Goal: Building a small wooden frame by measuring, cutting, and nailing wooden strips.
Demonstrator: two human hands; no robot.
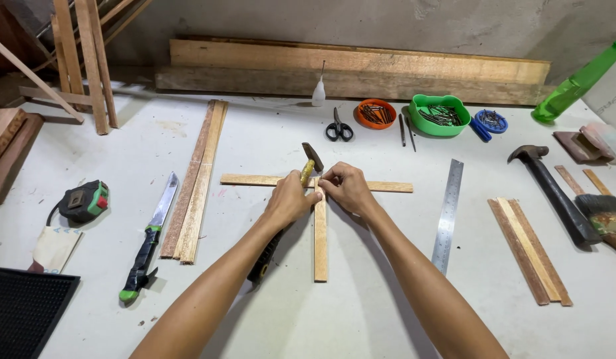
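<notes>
White and scuffed, the worktable point(361, 312) runs back to a rough grey wall, where long planks point(361, 70) lie stacked along its far edge. At the middle, two thin wooden strips form a T: the cross strip point(381, 187) lies left to right, and the upright strip point(320, 236) runs from it toward the near edge. Both hands meet at that joint. The left hand point(289, 199) is closed around a small hammer point(312, 159), whose dark head stands just above the joint while its dark handle trails back under the forearm. The right hand point(348, 188) has its fingertips pinched together right at the joint, touching the wood; what they pinch is too small to tell. Left of the hands lies a bundle of long strips point(196, 179), then a knife point(152, 233) with a green-tipped handle and a tape measure point(85, 201). Just right of the right forearm lies a steel ruler point(447, 216), and beyond it three short strips point(530, 249), a larger claw hammer point(554, 193) and a paintbrush point(607, 219). Farther back sit black scissors point(338, 127), an orange dish point(376, 114), a green tub point(439, 114) of nails and a small blue dish point(491, 120).
</notes>
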